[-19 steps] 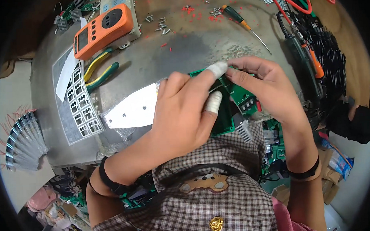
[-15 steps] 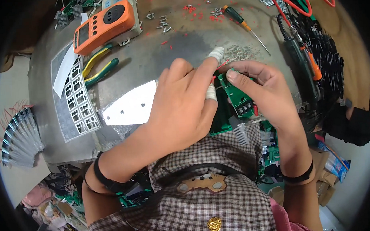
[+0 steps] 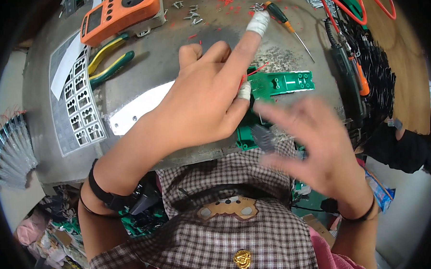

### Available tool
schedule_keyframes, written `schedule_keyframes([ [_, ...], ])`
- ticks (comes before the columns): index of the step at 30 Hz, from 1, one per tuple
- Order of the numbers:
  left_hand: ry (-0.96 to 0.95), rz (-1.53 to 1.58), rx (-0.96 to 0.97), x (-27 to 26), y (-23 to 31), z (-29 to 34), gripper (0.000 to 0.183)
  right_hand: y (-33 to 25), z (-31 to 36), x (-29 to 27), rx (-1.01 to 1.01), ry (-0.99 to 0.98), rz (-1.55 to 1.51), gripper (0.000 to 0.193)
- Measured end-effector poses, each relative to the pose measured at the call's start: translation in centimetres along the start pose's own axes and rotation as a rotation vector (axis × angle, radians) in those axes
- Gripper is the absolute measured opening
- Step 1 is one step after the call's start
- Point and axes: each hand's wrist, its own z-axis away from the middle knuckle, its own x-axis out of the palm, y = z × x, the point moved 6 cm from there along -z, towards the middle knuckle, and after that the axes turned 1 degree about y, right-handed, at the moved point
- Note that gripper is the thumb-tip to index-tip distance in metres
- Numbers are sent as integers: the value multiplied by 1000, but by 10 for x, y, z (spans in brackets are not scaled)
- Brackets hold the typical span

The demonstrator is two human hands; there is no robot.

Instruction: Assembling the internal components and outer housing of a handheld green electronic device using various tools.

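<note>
My left hand (image 3: 209,94) is over a green plastic housing (image 3: 290,82) at the table's front edge. White tape wraps its outstretched index finger and its thumb; the thumb presses by the housing and the other fingers are curled, partly hidden. A thin red wire (image 3: 258,70) sticks out beside the thumb. My right hand (image 3: 317,147), blurred by motion, is just right of the housing with thumb and fingers apart. A grey finned heat sink (image 3: 264,138) lies near its fingertips, at the housing's lower end. Whether the green circuit board is inside the housing is hard to make out.
An orange meter (image 3: 119,16), green-yellow pliers (image 3: 109,60), a label sheet (image 3: 81,99) and a white plate (image 3: 140,109) are at left. A screwdriver (image 3: 288,28) lies at the back among screws. Cables and an orange-handled tool (image 3: 361,77) line the right.
My right hand has let go of the green circuit board and drawn down and right, spreading its fingers. My left index finger has stretched farther out. More of the housing shows.
</note>
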Motion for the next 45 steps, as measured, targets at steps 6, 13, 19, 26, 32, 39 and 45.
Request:
schedule_keyframes([
  [6, 99, -3, 95, -3, 1, -3, 84, -1, 11, 20, 113, -129, -133, 56],
  [13, 200, 100, 134, -6, -3, 1, 85, -7, 17, 25, 125, -9, -182, 55],
  [19, 271, 20, 169, -2, -8, 4, 84, -14, 10, 39, 126, -56, -159, 60],
  [26, 285, 92, 122, -4, -6, 6, 95, -20, -15, 35, 2, -188, 17, 53],
  [32, 322, 184, 132, 1, -13, -2, 47, -20, -5, 47, 55, -239, 131, 47],
  [39, 215, 322, -171, -15, -13, 16, 44, 82, -33, 7, 51, 353, 43, 31],
  [45, 173, 90, -228, -5, -2, 24, 41, 70, -66, 20, -43, 324, -282, 14],
])
